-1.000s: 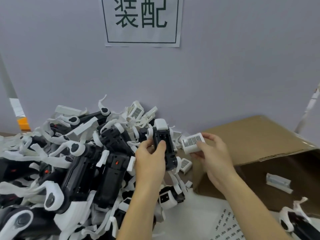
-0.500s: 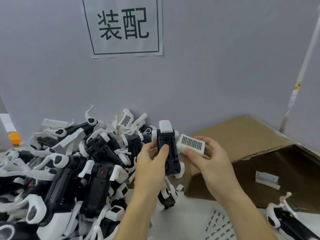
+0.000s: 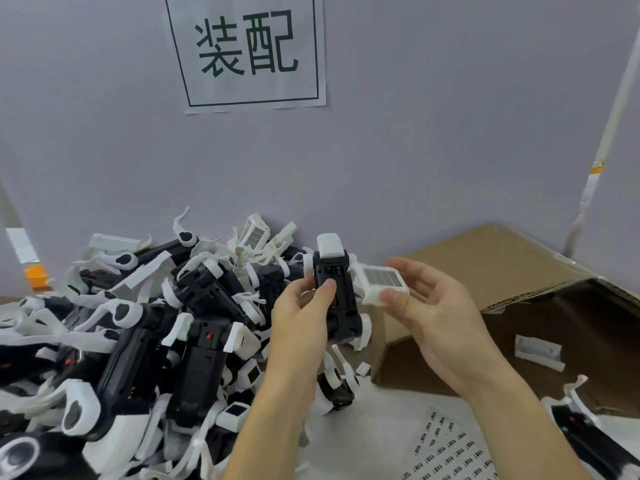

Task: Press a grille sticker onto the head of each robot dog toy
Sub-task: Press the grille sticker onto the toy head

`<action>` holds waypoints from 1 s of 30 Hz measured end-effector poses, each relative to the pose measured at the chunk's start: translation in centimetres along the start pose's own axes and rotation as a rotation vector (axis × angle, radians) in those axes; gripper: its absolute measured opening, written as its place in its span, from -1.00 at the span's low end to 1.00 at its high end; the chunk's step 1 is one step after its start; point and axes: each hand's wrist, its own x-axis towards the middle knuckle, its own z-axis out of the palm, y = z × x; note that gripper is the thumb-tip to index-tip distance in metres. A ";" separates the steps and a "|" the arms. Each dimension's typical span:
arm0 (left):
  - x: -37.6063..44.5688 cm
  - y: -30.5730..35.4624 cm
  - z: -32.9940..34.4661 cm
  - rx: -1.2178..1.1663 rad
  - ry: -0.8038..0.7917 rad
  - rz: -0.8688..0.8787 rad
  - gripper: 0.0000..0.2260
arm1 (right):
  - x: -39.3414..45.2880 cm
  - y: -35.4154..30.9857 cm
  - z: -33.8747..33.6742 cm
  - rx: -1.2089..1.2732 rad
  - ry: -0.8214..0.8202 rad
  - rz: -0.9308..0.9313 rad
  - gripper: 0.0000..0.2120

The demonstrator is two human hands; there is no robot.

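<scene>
Beside the pile of toys [image 3: 131, 337], the left hand [image 3: 299, 318] grasps a black robot dog toy [image 3: 336, 292] held above the table, long axis upright, white end up, while the right hand [image 3: 433, 317] pinches its white head [image 3: 382, 284], grille sticker [image 3: 383, 278] facing upward.

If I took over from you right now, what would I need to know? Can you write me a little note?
Left hand: grips the black toy dog body, held upright.
Right hand: pinches the white head; its grille sticker is already on.
Sticker sheet: on the table, near the front edge.
Pile of toy dogs: on the left, against the wall; most heads there are hidden, so probably many need stickers.
Cardboard box: on the right, with one white part inside.
</scene>
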 end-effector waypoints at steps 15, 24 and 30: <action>-0.6 -0.2 0.5 0.061 -0.211 -0.099 -0.75 | -0.7 -1.1 0.5 -0.474 -0.173 -0.130 -0.47; -0.8 -0.1 0.7 -0.063 -0.192 0.003 -0.68 | -0.5 -0.7 1.0 -0.426 -0.004 0.043 -0.45; -0.8 -0.4 1.0 -0.070 -0.163 0.118 -0.51 | -0.9 -0.5 2.1 -0.261 -0.146 -0.025 -0.80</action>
